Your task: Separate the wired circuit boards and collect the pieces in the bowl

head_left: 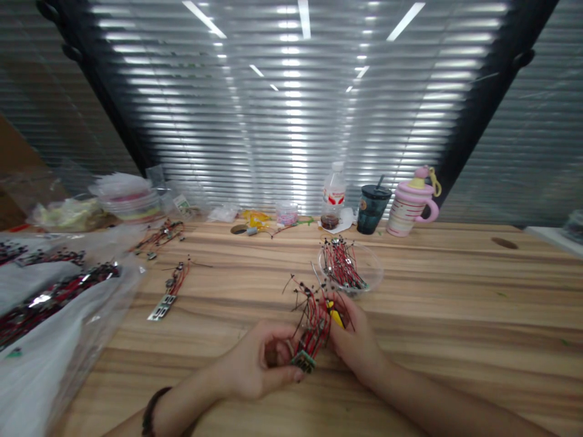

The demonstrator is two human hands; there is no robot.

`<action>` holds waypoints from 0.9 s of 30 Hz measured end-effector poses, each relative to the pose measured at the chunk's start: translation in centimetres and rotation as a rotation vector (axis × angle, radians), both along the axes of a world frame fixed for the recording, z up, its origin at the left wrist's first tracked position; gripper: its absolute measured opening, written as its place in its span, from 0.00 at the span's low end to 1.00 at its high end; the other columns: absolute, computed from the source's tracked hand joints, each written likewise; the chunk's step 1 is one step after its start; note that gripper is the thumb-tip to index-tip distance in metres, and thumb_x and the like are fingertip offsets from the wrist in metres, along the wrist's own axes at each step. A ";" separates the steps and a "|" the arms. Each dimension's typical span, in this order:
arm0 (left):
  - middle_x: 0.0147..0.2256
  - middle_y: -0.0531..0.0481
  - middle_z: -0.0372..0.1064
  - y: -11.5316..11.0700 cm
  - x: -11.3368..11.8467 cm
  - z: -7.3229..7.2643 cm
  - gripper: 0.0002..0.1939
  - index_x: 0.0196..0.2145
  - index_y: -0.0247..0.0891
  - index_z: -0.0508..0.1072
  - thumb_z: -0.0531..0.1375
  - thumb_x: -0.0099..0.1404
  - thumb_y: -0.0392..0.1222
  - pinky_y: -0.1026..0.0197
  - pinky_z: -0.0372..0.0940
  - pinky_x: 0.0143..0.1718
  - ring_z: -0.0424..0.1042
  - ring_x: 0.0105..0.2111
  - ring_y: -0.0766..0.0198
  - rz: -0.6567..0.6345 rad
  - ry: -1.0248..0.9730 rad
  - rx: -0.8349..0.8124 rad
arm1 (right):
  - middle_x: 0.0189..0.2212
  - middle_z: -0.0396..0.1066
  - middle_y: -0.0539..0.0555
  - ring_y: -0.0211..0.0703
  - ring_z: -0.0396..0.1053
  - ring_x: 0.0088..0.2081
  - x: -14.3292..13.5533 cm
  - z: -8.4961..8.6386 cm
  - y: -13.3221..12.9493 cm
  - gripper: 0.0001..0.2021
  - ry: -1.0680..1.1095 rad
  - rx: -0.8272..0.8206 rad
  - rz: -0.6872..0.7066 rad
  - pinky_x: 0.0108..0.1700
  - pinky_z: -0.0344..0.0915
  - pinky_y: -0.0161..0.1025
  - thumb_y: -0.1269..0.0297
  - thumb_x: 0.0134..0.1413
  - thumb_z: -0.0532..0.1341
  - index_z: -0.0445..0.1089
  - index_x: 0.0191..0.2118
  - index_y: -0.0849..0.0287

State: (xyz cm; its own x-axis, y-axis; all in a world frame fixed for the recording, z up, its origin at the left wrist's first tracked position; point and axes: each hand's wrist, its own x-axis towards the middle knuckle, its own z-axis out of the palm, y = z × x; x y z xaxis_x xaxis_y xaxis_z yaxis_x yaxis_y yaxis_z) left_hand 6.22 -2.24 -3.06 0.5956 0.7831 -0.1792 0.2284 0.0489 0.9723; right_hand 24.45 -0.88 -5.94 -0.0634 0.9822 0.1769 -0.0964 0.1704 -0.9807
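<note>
Over the near middle of the wooden table (428, 315), one bundle of green circuit boards with red and black wires (312, 338) sits pinched between the left hand's (248, 358) thumb and curled fingers. The right hand (359, 340) closes around one yellow-and-black tool (336, 315) beside the wires. Both forearms angle inward from the table's near edge. Just beyond, one clear round plastic dish (374, 270) holds more wired boards (341, 267). Farther back I count three drink containers: one clear bottle (334, 197), one dark lidded tumbler (371, 211), one pink-lidded striped mug (405, 209).
</note>
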 end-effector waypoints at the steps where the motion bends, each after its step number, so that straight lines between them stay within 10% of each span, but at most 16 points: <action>1: 0.22 0.53 0.65 -0.1 0.1 0.0 0.09 0.29 0.34 0.73 0.65 0.50 0.41 0.72 0.59 0.25 0.62 0.22 0.73 -0.007 0.000 -0.003 | 0.31 0.67 0.51 0.39 0.65 0.34 0.0 0.0 0.0 0.06 0.003 -0.001 0.001 0.37 0.63 0.34 0.67 0.48 0.59 0.64 0.35 0.60; 8: 0.33 0.49 0.71 3.4 -0.3 0.8 0.17 0.31 0.36 0.65 0.62 0.50 0.51 0.67 0.67 0.36 0.71 0.33 0.66 0.707 0.087 0.241 | 0.25 0.62 0.48 0.35 0.60 0.27 -0.2 0.2 -0.2 0.10 -0.059 -0.063 0.014 0.28 0.59 0.31 0.61 0.49 0.61 0.64 0.36 0.61; 14: 0.17 0.47 0.67 6.5 -4.5 1.6 0.18 0.19 0.36 0.63 0.61 0.48 0.54 0.61 0.62 0.21 0.70 0.19 0.58 0.667 0.516 0.228 | 0.25 0.62 0.48 0.34 0.59 0.26 -0.1 0.0 -0.2 0.11 -0.085 -0.052 -0.009 0.27 0.57 0.30 0.59 0.51 0.61 0.64 0.36 0.61; 20: 0.25 0.40 0.69 3.8 -3.7 3.4 0.15 0.21 0.36 0.66 0.57 0.55 0.51 0.54 0.61 0.33 0.71 0.33 0.47 0.672 0.822 0.563 | 0.28 0.64 0.50 0.34 0.62 0.28 0.1 0.2 -0.5 0.11 -0.083 0.012 -0.044 0.28 0.59 0.29 0.58 0.53 0.60 0.66 0.37 0.61; 23: 0.27 0.45 0.71 1.3 -0.6 2.7 0.14 0.27 0.37 0.71 0.53 0.60 0.50 0.59 0.65 0.33 0.71 0.30 0.58 0.322 0.570 0.623 | 0.25 0.64 0.48 0.30 0.60 0.22 -0.1 1.1 -0.9 0.12 -0.030 0.026 -0.085 0.22 0.57 0.27 0.58 0.52 0.61 0.65 0.37 0.60; 27: 0.32 0.49 0.74 -1.3 2.5 0.6 0.17 0.40 0.39 0.69 0.64 0.53 0.47 0.67 0.71 0.31 0.75 0.30 0.65 0.325 0.084 0.309 | 0.16 0.56 0.42 0.25 0.50 0.12 -0.7 2.4 -1.8 0.13 0.077 -0.071 -0.048 0.12 0.47 0.25 0.55 0.51 0.61 0.63 0.35 0.59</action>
